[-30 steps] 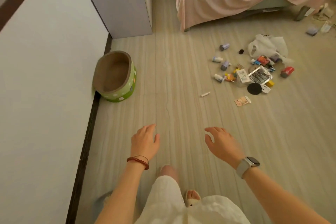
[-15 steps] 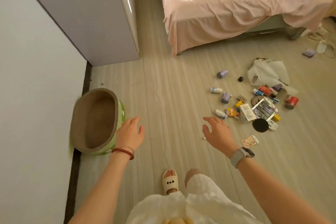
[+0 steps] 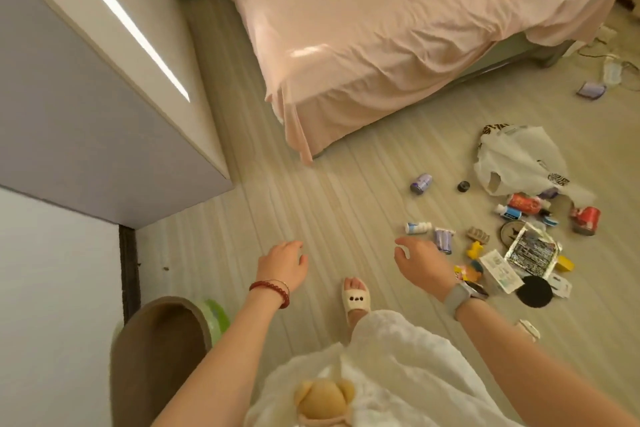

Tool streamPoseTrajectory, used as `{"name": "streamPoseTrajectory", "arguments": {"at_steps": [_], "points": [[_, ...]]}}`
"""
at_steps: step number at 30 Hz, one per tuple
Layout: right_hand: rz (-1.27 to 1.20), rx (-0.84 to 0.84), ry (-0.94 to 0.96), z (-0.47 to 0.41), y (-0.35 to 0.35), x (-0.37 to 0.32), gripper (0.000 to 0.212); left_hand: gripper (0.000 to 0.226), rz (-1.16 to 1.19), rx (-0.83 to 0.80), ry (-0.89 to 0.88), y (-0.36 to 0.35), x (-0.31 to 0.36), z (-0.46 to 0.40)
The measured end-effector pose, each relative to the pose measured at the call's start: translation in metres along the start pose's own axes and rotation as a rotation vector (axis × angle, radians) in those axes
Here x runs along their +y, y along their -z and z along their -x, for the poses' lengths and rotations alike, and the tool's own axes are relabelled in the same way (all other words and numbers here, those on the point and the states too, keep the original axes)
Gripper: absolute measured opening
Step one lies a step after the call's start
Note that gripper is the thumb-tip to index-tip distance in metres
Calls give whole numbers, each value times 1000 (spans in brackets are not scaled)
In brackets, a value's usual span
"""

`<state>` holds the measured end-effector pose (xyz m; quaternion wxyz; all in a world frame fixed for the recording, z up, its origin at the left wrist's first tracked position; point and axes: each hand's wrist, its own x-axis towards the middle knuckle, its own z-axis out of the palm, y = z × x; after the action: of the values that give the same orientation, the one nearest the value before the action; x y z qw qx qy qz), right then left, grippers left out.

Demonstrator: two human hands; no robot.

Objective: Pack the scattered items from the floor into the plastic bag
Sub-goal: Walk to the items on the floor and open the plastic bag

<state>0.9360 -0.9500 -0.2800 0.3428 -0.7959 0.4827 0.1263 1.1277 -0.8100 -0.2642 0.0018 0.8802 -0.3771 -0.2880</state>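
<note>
A crumpled white plastic bag point(image 3: 519, 159) lies on the wood floor at the right. Below and left of it, small items are scattered: a purple can point(image 3: 421, 183), a white bottle point(image 3: 418, 227), a red can point(image 3: 586, 219), a black disc point(image 3: 534, 290), a patterned foil pack point(image 3: 531, 249) and several small boxes. My left hand point(image 3: 284, 265) hovers open over bare floor, a red bead bracelet on its wrist. My right hand point(image 3: 424, 263), wearing a watch, is open and empty, just left of the nearest items.
A bed with a pink sheet point(image 3: 398, 35) fills the top. A grey cabinet point(image 3: 97, 107) and white wall stand at the left. A green-and-brown oval pet bed point(image 3: 162, 354) sits at lower left. My slippered foot point(image 3: 355, 298) is between my hands. Cables and small things point(image 3: 609, 76) lie far right.
I have walked forward: the bag and items are nearer and lower in view, the pet bed has slid to the lower left. Both hands stay open and empty.
</note>
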Motion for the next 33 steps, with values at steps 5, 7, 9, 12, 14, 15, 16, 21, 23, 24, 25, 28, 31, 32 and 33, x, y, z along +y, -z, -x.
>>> {"name": "streamPoseTrajectory", "arguments": {"at_steps": [5,7,9,12,14,15,16,21,23,24,25,28,31,32,33], "points": [[-22,70,14,-100,67,-60,38,37,61,112,-58,85,20,-107],[-26,103,16,-141,84,-76,38,38,85,98,-55,103,21,-148],[-34,99,-13,-184,96,-86,39,38,90,43,-59,116,22,-195],[-74,90,-98,-245,115,-95,40,39,55,-43,-97,137,32,-277],[-102,104,-172,-282,130,-97,40,40,41,-81,-151,156,46,-335],[-140,118,-217,-300,138,-97,39,39,33,-99,-196,167,56,-364],[-189,128,-266,-316,147,-97,39,38,20,-115,-244,179,68,-391],[-405,261,-430,-379,196,-82,39,40,-130,-145,-500,223,164,-488],[-504,304,-515,-393,213,-69,34,39,-184,-200,-616,224,210,-514],[-551,319,-566,-399,220,-59,28,39,-213,-244,-668,221,235,-527],[-593,343,-608,-404,224,-47,21,40,-243,-290,-713,216,260,-539],[-721,372,-761,-412,244,-13,28,41,-350,-374,-842,197,337,-569],[-771,442,-867,-430,267,34,41,40,-417,-410,-941,179,419,-596],[-802,458,-892,-438,277,52,42,39,-428,-413,-960,174,449,-605],[-838,470,-913,-447,287,72,42,39,-445,-417,-974,170,478,-614]]}}
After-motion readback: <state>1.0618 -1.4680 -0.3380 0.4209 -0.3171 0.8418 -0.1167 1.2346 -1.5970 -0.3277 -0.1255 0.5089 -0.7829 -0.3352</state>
